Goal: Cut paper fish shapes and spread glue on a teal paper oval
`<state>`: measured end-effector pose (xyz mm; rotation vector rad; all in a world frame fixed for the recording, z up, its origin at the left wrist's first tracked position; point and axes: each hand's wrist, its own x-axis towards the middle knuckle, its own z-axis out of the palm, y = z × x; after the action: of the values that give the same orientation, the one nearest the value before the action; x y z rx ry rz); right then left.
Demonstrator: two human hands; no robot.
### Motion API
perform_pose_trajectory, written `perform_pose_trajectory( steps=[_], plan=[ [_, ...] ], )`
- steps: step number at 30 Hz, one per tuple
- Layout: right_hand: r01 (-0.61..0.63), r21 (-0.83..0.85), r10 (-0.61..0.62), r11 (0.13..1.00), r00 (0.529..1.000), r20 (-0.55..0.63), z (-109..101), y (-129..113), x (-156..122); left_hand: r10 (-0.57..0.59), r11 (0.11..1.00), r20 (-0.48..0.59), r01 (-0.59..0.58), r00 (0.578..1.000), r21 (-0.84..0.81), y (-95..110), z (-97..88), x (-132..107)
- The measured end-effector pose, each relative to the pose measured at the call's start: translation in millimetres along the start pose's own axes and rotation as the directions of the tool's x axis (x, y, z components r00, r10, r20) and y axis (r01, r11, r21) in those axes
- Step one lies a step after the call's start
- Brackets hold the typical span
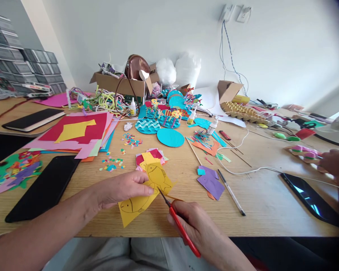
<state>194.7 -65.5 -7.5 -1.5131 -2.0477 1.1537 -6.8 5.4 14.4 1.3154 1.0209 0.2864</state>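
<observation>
Left fingers point(149, 191) pinch yellow paper point(145, 202), right fingers point(185, 208) grip red-handled scissors point(182, 228); cut appears partway, both drawn fish point(156, 173) not yet cut free.

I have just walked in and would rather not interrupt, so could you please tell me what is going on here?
A person holds yellow paper in the left hand and scissors in the right hand. The blades meet the paper beside its fish drawings. Purple paper and a pen lie to the right; another person's hand shows at the far right.
</observation>
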Motion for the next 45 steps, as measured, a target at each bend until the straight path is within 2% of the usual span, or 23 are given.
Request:
perform_pose_trajectory(
  steps=[8, 14, 18, 21, 24, 26, 30, 32, 34, 37, 41, 45],
  plan=[
    [0.011, 0.0, -0.011, 1.0, 1.0, -0.004, 1.0, 1.0, -1.1, 0.012, 1.0, 0.113, -0.012, 0.994, 0.004, 3.0, -2.7, 0.8],
    [-0.004, 0.036, 0.003, 0.999, 1.0, 0.015, 1.7, 0.1, -1.7, -0.013, 1.0, 0.091, 0.011, 0.996, 0.016, 4.3, -0.6, 0.6],
    [-0.008, 0.047, 0.007, 0.999, 1.0, 0.018, 1.7, 1.0, -2.5, 0.022, 0.999, 0.114, -0.018, 0.993, -0.035, 5.1, 0.2, 1.7],
    [-0.013, 0.048, 0.013, 0.999, 1.0, 0.013, 1.3, 1.7, -2.6, 0.015, 0.999, 0.11, -0.012, 0.994, -0.029, 5.6, -0.6, 4.0],
    [-0.023, 0.069, 0.022, 0.997, 1.0, 0.015, 2.3, 3.4, -2.1, 0.028, 1.0, 0.15, -0.027, 0.988, -0.015, 5.0, -3.9, 6.8],
    [-0.037, 0.126, 0.036, 0.991, 0.999, 0.01, 4.1, 5.3, -1.4, 0.049, 0.998, 0.194, -0.039, 0.98, -0.055, 3.6, -7.7, 7.8],
    [-0.085, 0.325, 0.098, 0.942, 0.995, -0.026, 10.0, 6.4, 1.5, 0.108, 0.959, 0.271, -0.028, 0.956, -0.282, -1.6, -14.4, 4.0],
    [-0.088, 0.433, 0.126, 0.897, 0.99, -0.059, 13.7, 4.1, 4.4, 0.165, 0.903, 0.203, -0.065, 0.965, -0.424, -5.8, -14.3, 0.1],
    [-0.074, 0.531, 0.145, 0.844, 0.985, -0.093, 17.5, 0.8, 8.6, 0.219, 0.805, 0.054, -0.149, 0.974, -0.575, -11.6, -10.5, -3.7],
    [-0.032, 0.639, 0.146, 0.769, 0.981, -0.127, 22.8, -4.1, 16.4, 0.267, 0.663, -0.117, -0.27, 0.957, -0.698, -21.6, 1.6, -6.4],
    [0.031, 0.702, 0.13, 0.711, 0.976, -0.174, 28.2, -11.0, 24.8, 0.356, 0.536, -0.282, -0.442, 0.891, -0.72, -30.5, 22.9, -2.5],
    [0.014, 0.722, 0.156, 0.692, 0.973, -0.168, 33.1, -18.0, 27.4, 0.363, 0.548, -0.419, -0.554, 0.832, -0.627, -29.2, 39.0, 5.6]
  ],
)
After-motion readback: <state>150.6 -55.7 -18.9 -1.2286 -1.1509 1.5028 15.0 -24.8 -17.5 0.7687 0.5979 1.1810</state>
